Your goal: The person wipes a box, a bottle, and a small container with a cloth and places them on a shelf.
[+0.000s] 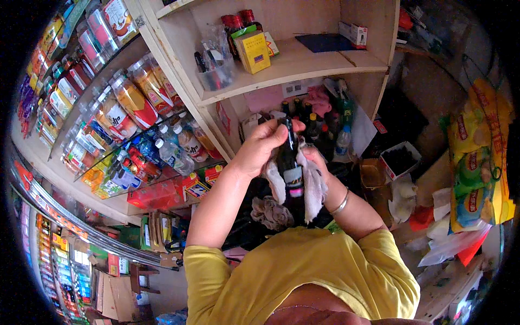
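Both my hands are around a dark glass bottle (292, 156) with a pale and pink label, held in front of the lower shelf. My left hand (264, 144) grips it near its neck, thumb bent over the glass. A whitish cloth (313, 185) hangs at the bottle's other side, pinched by my right hand (315, 160), with part of it showing below my left hand too. On my right wrist is a silver bangle. A crumpled grey-brown cloth (271, 213) lies below the bottle, close to my chest.
Several bottles (313, 126) stand in the lower compartment beyond my hands. Above, a wooden shelf (292, 81) holds a yellow box (254, 53) and a clear cup of pens (215, 75). Drinks fill glass shelves at left. A white box (400, 160) and yellow packets (471, 162) lie right.
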A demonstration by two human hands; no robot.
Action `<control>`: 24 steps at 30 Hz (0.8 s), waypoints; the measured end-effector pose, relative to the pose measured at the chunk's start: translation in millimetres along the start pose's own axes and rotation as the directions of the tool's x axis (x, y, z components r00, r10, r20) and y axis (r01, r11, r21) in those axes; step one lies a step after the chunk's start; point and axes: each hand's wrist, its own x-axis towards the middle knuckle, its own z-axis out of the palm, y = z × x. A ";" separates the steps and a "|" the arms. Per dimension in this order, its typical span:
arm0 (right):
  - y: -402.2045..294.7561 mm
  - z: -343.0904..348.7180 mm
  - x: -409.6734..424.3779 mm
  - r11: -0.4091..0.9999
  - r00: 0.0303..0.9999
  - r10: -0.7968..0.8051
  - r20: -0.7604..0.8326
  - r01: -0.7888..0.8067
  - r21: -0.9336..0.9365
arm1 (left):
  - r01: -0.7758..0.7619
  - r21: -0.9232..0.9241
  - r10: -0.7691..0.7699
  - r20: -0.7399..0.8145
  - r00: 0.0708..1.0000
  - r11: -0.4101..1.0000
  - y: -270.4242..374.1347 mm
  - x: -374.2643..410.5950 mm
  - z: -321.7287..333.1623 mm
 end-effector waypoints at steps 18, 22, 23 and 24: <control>27.5 -4.3 -14.7 0.921 0.938 -0.262 -0.227 0.314 0.232 | -0.311 -0.112 0.190 -0.587 0.787 0.944 -12.4 23.5 -14.4; 46.7 -32.3 -10.6 0.836 0.796 -0.549 -0.256 0.517 -0.186 | -0.391 -0.207 0.172 -0.651 0.739 0.897 -19.4 26.1 -11.1; 48.9 -34.9 -11.5 0.789 0.770 -0.609 -0.191 0.561 -0.251 | -0.406 -0.248 0.156 -0.655 0.739 0.880 -20.6 26.2 -11.6; 50.4 -35.8 -12.6 0.735 0.741 -0.660 -0.122 0.603 -0.311 | -0.369 -0.303 0.083 -0.664 0.743 0.878 -15.1 23.6 -6.3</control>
